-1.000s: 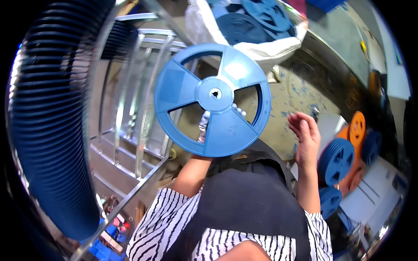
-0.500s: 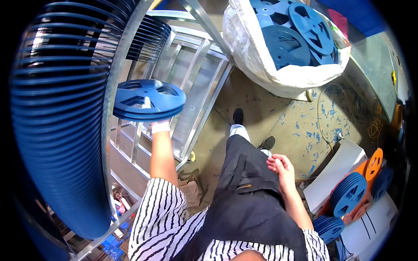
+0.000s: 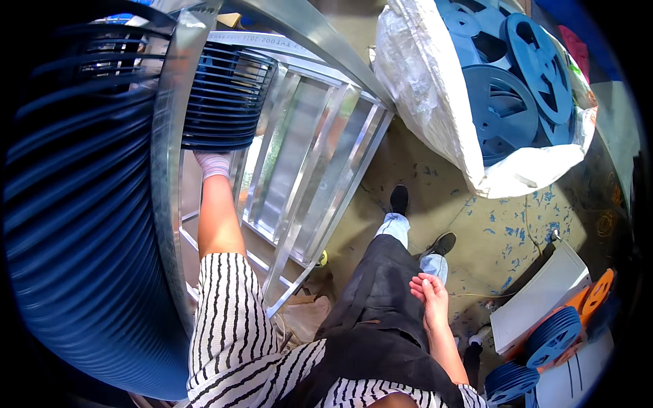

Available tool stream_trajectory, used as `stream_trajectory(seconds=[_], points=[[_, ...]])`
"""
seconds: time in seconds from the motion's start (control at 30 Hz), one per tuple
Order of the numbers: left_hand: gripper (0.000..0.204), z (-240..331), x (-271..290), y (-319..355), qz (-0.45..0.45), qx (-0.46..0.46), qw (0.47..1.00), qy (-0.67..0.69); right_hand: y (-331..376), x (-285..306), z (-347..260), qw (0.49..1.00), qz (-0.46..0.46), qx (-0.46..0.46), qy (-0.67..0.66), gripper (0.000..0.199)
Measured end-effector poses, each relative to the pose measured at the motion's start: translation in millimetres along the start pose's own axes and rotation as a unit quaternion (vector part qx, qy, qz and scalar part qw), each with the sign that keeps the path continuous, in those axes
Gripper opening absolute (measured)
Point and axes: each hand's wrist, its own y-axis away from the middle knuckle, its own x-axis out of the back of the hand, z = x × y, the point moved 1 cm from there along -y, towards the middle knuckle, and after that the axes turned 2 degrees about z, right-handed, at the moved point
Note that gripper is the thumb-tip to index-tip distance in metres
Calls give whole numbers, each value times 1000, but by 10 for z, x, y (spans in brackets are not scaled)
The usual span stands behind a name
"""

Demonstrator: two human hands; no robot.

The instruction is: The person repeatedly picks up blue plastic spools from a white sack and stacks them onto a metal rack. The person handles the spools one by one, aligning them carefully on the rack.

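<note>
My left hand, in a pale pinkish glove, is at the lower end of a stack of dark blue plastic reels inside the metal frame. Its fingers are hidden behind the lowest reels, which it appears to hold. My right hand hangs before my dark apron, bare, its fingers loosely curled and apart with nothing in them. Close on my left, a long row of blue reels fills the other side of the frame's upright.
The silver metal frame stands ahead on the left. A white sack holds blue reels at the far right. Blue scraps litter the floor. Blue reels and an orange reel lie at right. Another person's shoe shows nearby.
My left hand has carried several blue reels forward and left, up to the stack in the frame. The view has shifted left, and my right hand stays loosely curled.
</note>
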Motion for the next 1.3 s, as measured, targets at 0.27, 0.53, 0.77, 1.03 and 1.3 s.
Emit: stream_trajectory(seconds=[0.27,0.53,0.77,1.03,1.3], points=[[58,-9,178,-162,5,2,1000,-5,-118,-148,-86,1000,-7,-27,-7,24],[55,-96,-76,-114,65,-39,997,-8,-98,49,-79,1000,17,-13,-1,23],[58,33,-63,7,61,-66,996,-28,5,156,-47,1000,14,-12,-16,23],[55,78,-172,157,117,-55,991,-31,96,283,45,999,29,2,-32,22],[56,85,-308,333,198,-55,977,-51,158,316,187,999,25,8,-33,22]])
